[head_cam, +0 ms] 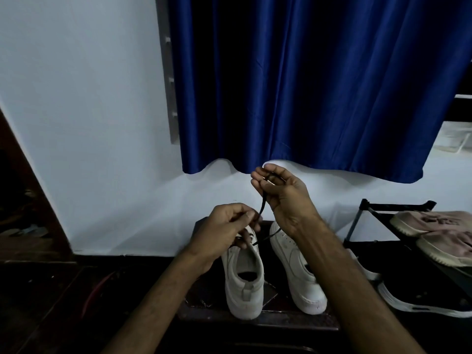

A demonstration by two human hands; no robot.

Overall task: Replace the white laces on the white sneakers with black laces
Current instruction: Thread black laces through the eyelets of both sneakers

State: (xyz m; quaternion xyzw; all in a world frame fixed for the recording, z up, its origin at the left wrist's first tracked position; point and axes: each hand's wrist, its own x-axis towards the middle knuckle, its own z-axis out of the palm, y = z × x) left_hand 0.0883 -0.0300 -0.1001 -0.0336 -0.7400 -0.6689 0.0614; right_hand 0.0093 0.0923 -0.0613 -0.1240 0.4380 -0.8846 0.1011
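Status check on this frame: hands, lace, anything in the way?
Left hand pinching black lace at left sneaker eyelets. Right hand holds lace's upper run, raised. Nothing between hands and shoe.

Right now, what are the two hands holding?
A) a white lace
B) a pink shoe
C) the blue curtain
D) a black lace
D: the left hand and the right hand both pinch one thin black lace, stretched between them above the white sneakers.

Left forearm (158,302) at seven o'clock, right forearm (357,290) at five: both bare and lightly haired right down to the frame edge. Left hand (224,226) and right hand (283,192) are bare as well.
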